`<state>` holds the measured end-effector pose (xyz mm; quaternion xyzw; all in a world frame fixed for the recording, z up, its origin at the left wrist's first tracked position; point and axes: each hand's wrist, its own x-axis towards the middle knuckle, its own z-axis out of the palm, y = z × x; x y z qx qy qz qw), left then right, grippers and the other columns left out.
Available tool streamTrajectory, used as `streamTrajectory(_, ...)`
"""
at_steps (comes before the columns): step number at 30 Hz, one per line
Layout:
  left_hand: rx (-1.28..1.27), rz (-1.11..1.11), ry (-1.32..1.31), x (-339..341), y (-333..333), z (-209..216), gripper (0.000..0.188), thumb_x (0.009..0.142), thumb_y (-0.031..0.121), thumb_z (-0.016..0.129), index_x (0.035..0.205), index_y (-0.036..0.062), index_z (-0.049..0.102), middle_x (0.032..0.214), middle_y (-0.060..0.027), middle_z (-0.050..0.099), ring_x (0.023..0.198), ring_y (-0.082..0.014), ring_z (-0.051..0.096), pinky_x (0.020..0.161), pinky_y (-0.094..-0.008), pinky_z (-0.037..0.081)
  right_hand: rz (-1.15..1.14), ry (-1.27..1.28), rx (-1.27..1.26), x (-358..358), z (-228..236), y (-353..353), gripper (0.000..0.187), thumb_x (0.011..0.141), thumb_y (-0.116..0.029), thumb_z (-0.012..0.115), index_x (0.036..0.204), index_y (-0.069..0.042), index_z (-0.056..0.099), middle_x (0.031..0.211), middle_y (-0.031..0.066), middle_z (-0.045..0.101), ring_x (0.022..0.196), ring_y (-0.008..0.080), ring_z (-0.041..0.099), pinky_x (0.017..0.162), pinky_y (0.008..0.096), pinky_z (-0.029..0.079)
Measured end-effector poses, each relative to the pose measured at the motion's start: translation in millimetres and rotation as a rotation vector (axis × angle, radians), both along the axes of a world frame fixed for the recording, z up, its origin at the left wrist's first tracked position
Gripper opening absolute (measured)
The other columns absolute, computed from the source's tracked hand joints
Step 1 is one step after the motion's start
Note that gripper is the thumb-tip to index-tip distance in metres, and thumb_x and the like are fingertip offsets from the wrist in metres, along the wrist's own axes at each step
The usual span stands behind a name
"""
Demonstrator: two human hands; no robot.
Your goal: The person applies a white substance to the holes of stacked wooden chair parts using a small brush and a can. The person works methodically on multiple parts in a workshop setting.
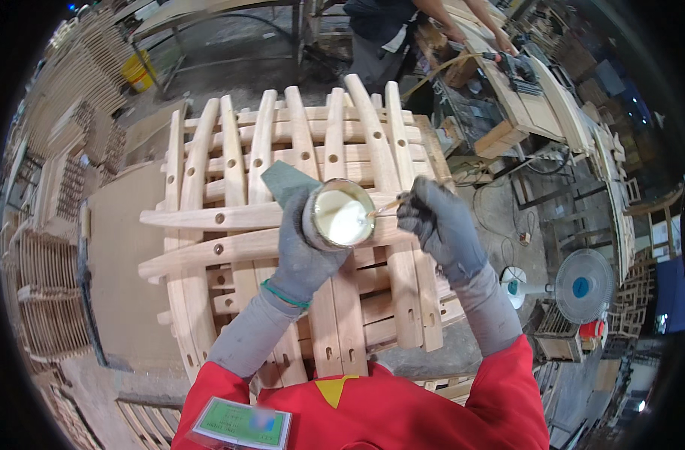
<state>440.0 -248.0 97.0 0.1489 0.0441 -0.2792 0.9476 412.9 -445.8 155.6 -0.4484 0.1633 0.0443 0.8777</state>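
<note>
My left hand (301,251), in a grey glove, is wrapped round a round can (319,232) of creamy white liquid (345,218). A green sheet (288,182), perhaps sandpaper, sticks out beside the can at that hand. My gloved right hand (441,223) pinches the thin handle of a small brush or stick (386,208), whose far end reaches over the can's rim into the white liquid. Below both hands lies a crisscross stack of pale curved wooden pieces (230,247) with drilled holes and slots.
Stacked wooden parts (54,285) stand along the left. A yellow bucket (138,72) sits at the far left. Another person's hands (500,39) work beside a power tool (519,73) on a bench at the far right. A fan (584,286) stands to the right.
</note>
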Motion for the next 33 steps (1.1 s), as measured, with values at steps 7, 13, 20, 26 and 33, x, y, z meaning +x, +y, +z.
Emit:
streamTrajectory(7,0.006,0.155,0.059,33.1,2.4,-16.5,0.052,0.093,0.049,0.031,0.127,0.0129,0.045,0.126,-0.0075,0.05,0.115,-0.0291,0.049,0.098,-0.0546,0.038,-0.293,-0.306,-0.692,91.4,5.5,-72.6,0.02,0.084,-0.018,0.064,0.087,0.001,0.058,0.075,0.0083,0.062,0.062,0.0128,0.061,0.055,0.0247,0.053)
streamTrajectory(13,-0.047,0.151,-0.01,39.3,8.8,-31.5,0.045,0.092,0.043,0.041,0.122,0.0101,0.049,0.119,-0.0054,0.054,0.111,-0.0232,0.052,0.095,-0.0414,0.044,-0.183,-0.187,-0.944,136.5,-32.0,-89.2,0.019,0.079,-0.017,0.068,0.085,0.0,0.061,0.072,0.0056,0.062,0.061,0.01,0.059,0.053,0.0221,0.05)
streamTrajectory(20,-0.059,0.155,0.049,40.8,6.7,-29.5,0.054,0.093,0.05,0.031,0.127,0.0105,0.044,0.124,-0.0136,0.05,0.111,-0.0345,0.051,0.092,-0.0583,0.042,-0.081,-0.256,-0.916,149.9,-60.7,-86.1,0.017,0.079,-0.016,0.068,0.083,-0.002,0.061,0.071,0.0036,0.061,0.062,0.0091,0.058,0.053,0.022,0.048)
streamTrajectory(26,-0.039,0.147,0.052,41.2,9.9,-31.2,0.056,0.093,0.051,0.029,0.129,0.0109,0.042,0.124,-0.0138,0.05,0.11,-0.0351,0.052,0.091,-0.0588,0.042,0.003,-0.289,-1.577,150.9,-57.7,-83.7,0.031,0.079,-0.032,0.063,0.084,-0.002,0.061,0.075,0.0127,0.063,0.069,0.0267,0.061,0.065,0.0356,0.047)
streamTrajectory(33,-0.013,0.124,-0.004,40.3,8.8,-26.2,0.057,0.093,0.053,0.029,0.129,0.0114,0.041,0.124,-0.0117,0.05,0.109,-0.0316,0.054,0.088,-0.0561,0.046,-0.007,-0.24,-1.62,150.7,-52.3,-80.0,0.033,0.077,-0.034,0.063,0.085,-0.002,0.062,0.071,0.0127,0.062,0.071,0.029,0.061,0.065,0.0371,0.046)
